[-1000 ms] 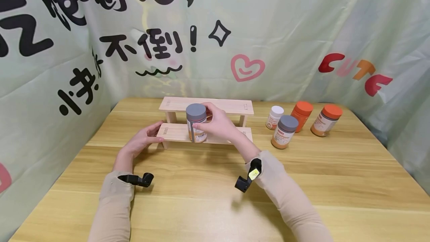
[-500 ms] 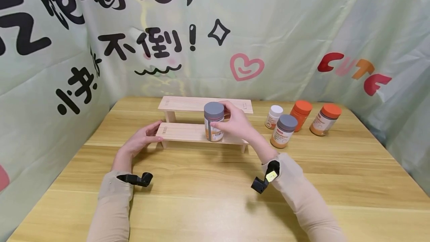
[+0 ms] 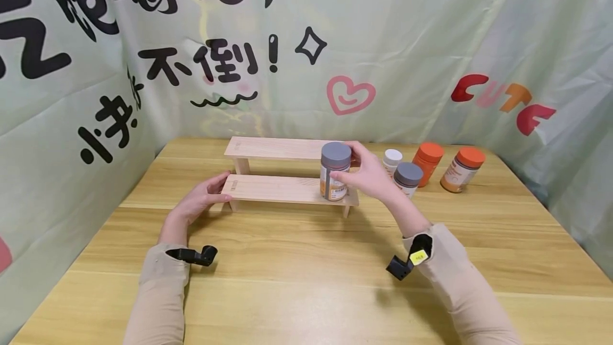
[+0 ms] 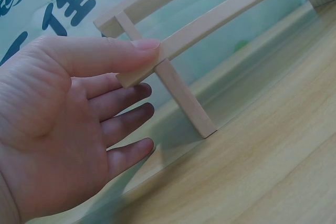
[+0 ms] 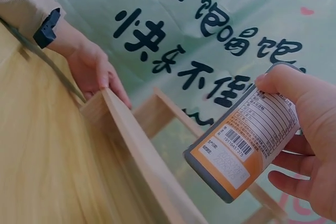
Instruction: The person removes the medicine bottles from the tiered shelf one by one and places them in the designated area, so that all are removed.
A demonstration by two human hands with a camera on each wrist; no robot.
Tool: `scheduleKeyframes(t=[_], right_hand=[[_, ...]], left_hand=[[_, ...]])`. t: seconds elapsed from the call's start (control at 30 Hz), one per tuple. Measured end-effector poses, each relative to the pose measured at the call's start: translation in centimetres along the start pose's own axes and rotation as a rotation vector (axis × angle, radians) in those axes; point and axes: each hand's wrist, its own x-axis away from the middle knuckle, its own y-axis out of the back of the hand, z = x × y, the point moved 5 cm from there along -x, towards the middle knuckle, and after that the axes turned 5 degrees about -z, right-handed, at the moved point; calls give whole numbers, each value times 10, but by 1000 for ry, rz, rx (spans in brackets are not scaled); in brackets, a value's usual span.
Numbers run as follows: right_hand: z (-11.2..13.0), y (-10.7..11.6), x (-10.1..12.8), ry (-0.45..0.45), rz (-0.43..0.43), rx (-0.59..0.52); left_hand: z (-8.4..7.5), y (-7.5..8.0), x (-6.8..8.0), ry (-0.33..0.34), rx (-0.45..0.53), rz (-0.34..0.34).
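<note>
My right hand (image 3: 370, 175) grips a grey-lidded supplement bottle (image 3: 334, 158) by its side, thumb in front. The bottle is upright at the right end of the lower board of a two-step wooden shelf (image 3: 275, 187); whether its base touches the board I cannot tell. In the right wrist view the bottle's barcode label (image 5: 239, 142) faces the camera. At the shelf's left end my left hand (image 3: 201, 199) holds the lower board. In the left wrist view the thumb (image 4: 121, 56) lies on the board's end, with the other fingers behind and below.
Right of the shelf stand a white-capped bottle (image 3: 392, 157), another grey-lidded bottle (image 3: 408, 174), an orange bottle (image 3: 428, 164) and an orange-lidded bottle (image 3: 462, 170). My right hand partly covers the nearer ones. A printed cloth (image 3: 412, 47) hangs behind the wooden table (image 3: 287, 276).
The right hand has carried the grey-lidded bottle rightward along the lower board, from near its middle to its right end. My left hand keeps its place on the shelf.
</note>
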Motion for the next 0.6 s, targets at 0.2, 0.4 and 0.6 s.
scheduleKeyframes(t=[0.2, 0.4, 0.6], right_hand=[[-1, 28, 7, -39, -41, -9], [-4, 56, 14, -37, -104, 23], [-12, 81, 22, -61, -175, 78]], left_hand=[[-1, 0, -1, 0, 7, 0], [-2, -1, 0, 4, 5, -1], [-2, -1, 1, -1, -10, -4]])
